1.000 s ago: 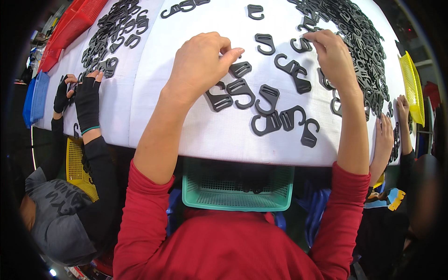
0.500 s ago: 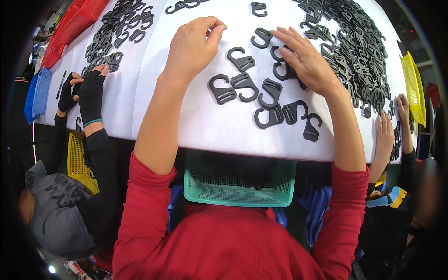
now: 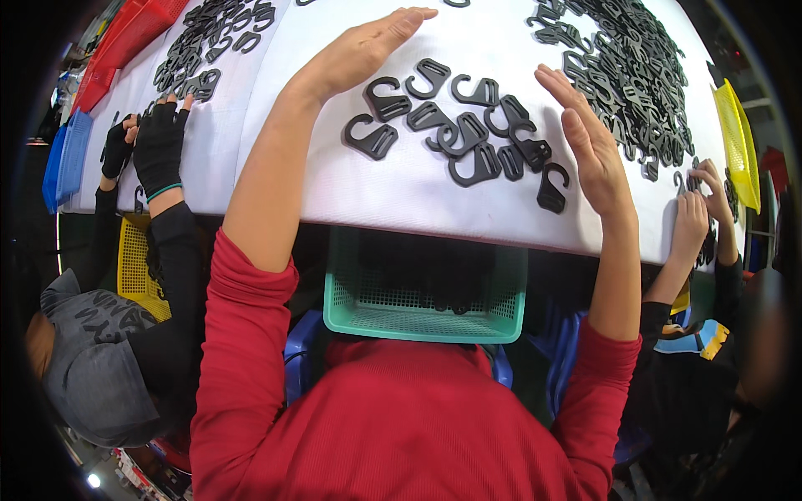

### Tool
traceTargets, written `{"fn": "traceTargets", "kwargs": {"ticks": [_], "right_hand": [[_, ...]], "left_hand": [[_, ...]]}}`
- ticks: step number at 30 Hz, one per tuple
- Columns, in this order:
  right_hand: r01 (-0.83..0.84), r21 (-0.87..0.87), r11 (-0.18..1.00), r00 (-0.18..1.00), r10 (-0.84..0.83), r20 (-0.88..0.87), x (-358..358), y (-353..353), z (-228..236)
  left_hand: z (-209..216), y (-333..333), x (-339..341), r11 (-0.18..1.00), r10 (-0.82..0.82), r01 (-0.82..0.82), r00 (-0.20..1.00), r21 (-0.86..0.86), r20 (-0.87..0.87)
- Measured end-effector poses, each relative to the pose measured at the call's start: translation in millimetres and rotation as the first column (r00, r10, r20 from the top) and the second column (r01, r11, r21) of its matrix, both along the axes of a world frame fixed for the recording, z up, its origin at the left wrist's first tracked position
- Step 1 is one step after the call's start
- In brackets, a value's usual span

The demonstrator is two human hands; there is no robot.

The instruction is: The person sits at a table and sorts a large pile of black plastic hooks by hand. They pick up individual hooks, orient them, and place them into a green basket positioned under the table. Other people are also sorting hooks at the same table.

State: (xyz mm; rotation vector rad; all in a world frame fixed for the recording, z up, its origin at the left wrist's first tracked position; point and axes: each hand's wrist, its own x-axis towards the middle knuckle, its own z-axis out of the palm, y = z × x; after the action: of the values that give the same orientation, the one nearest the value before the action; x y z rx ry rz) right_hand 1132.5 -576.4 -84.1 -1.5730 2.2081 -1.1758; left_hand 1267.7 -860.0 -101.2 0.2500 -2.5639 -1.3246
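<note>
Several black plastic strap hooks (image 3: 465, 134) lie in a loose cluster on the white table, each with a curved hook and a slotted end. Beyond the cluster's upper left edge, my left hand (image 3: 368, 52) is held open with its fingers stretched to the right and nothing in it. My right hand (image 3: 591, 146) stands on edge at the cluster's right side, fingers straight, palm toward the hooks, holding nothing. One hook (image 3: 551, 189) lies nearest me, just left of my right wrist.
A big heap of black hooks (image 3: 639, 92) spreads at the right, a smaller heap (image 3: 205, 50) at the far left. A green basket (image 3: 422, 330) with dark pieces sits below the table edge. Co-workers' hands (image 3: 160, 146) (image 3: 697, 209) are at both sides. A yellow basket (image 3: 737, 146) stands right.
My left hand has moved up and right, its fingers straightening. My right hand has shifted right, off the hooks it covered. The hooks now lie closer together; the whole view has shifted slightly.
</note>
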Motion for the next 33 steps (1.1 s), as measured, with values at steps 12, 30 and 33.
{"fn": "traceTargets", "kwargs": {"ticks": [12,30,33], "right_hand": [[0.222,0.126,0.967,0.970,-0.205,-0.131,36,1,-27],[-0.060,0.172,0.983,0.994,0.075,-0.083,156,67,-1],[-0.088,0.199,0.976,0.993,0.102,-0.059,149,78,9]], "left_hand": [[-12,39,3,0.904,-0.071,0.087,0.996,-0.420,0.053],[16,151,141,0.980,-0.168,0.169,0.986,-0.104,0.017],[26,143,138,0.990,-0.132,0.134,0.991,0.049,-0.034]]}}
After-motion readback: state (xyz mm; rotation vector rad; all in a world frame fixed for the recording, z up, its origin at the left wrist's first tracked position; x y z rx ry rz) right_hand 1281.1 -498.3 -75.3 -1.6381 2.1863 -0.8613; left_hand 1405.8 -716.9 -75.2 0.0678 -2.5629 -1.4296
